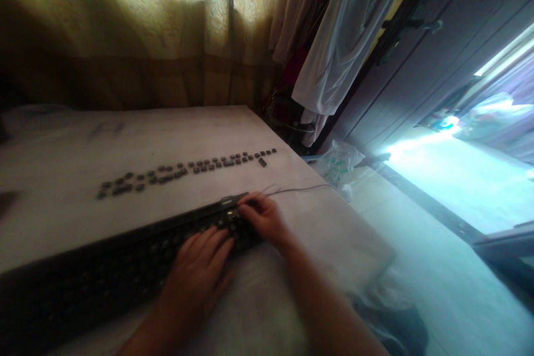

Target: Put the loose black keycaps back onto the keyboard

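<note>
A long black keyboard (104, 267) lies aslant on the white tabletop, its near-left part blurred. My left hand (202, 264) rests palm down over its right half, fingers stretched out across the keys. At the keyboard's far right end, my right hand (262, 217) is closed in a pinch just above the surface; whatever is between the fingertips is too small to make out. Loose dark keycaps (227, 163) lie in uneven rows beyond the keyboard, with one larger keycap (262, 162) set apart near their right end.
A thin dark cable (300, 189) runs from near my right hand over the table's right edge. A clear plastic bag (340, 161) sits beside the table. Behind are a yellow curtain (146, 22), hanging white cloth (337, 39) and a door (417, 55) with a handle.
</note>
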Demonstrator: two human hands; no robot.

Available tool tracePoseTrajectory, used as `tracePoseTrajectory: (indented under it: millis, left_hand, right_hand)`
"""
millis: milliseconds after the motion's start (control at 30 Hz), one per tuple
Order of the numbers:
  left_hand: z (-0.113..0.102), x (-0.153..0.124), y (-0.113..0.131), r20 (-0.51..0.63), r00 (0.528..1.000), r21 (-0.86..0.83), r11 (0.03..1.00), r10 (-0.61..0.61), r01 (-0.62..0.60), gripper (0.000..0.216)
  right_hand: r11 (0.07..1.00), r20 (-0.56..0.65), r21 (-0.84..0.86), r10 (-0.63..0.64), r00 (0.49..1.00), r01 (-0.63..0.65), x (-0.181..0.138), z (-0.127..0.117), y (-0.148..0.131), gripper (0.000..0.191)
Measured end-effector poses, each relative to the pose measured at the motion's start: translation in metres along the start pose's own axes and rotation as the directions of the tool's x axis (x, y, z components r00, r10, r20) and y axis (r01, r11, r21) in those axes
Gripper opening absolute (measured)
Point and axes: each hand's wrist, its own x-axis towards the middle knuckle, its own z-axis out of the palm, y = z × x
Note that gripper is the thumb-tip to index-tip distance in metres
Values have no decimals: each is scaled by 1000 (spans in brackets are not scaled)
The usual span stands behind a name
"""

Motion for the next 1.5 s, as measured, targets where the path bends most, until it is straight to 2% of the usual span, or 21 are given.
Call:
tracePoseTrajectory:
  millis: [133,267,367,500,633,833,900,1033,1133,1233,1400,1500]
  left_hand:
    - [-8,-23,-17,18,999,55,998,-36,35,38]
    - [-7,-31,-21,26,994,54,993,-108,106,41]
    - [-5,-29,-20,44,992,41,992,-117,115,42]
    - [-4,-28,-19,34,993,39,993,-112,111,43]
    - [-5,-29,-18,25,994,42,993,-108,107,39]
    - [-7,-27,-18,35,996,69,994,-86,83,36]
    - [-7,-27,-17,37,995,82,993,-90,87,35]
    - [-8,-26,-14,18,997,103,992,-73,71,34]
    - [-9,-27,-11,5,997,79,994,-74,74,34]
    - [-7,-28,-10,7,997,55,995,-80,79,34]
    - [-2,-30,-10,-29,992,11,993,-120,120,33]
    - [-2,-30,-10,-28,991,9,992,-129,129,34]
  right_hand:
    - [976,103,-193,-82,991,101,-5,-1,-4,10]
    - [918,192,-360,-104,976,168,-3,-2,-12,8]
    - [853,299,-478,-67,952,210,4,-1,-21,8]
    - [739,463,-602,15,886,302,16,4,-34,7]
    - [695,505,-633,35,862,342,20,8,-37,6]
    - [690,496,-630,4,869,357,15,10,-29,8]
    - [717,476,-615,4,880,330,14,9,-27,7]
    - [832,391,-511,3,920,215,14,3,-25,6]
    - [861,378,-459,-33,925,218,14,-2,-22,6]
    - [811,465,-501,-42,884,302,16,-4,-23,7]
    - [603,639,-611,-7,769,514,22,5,-33,9]
    - [539,654,-641,11,756,547,25,11,-37,11]
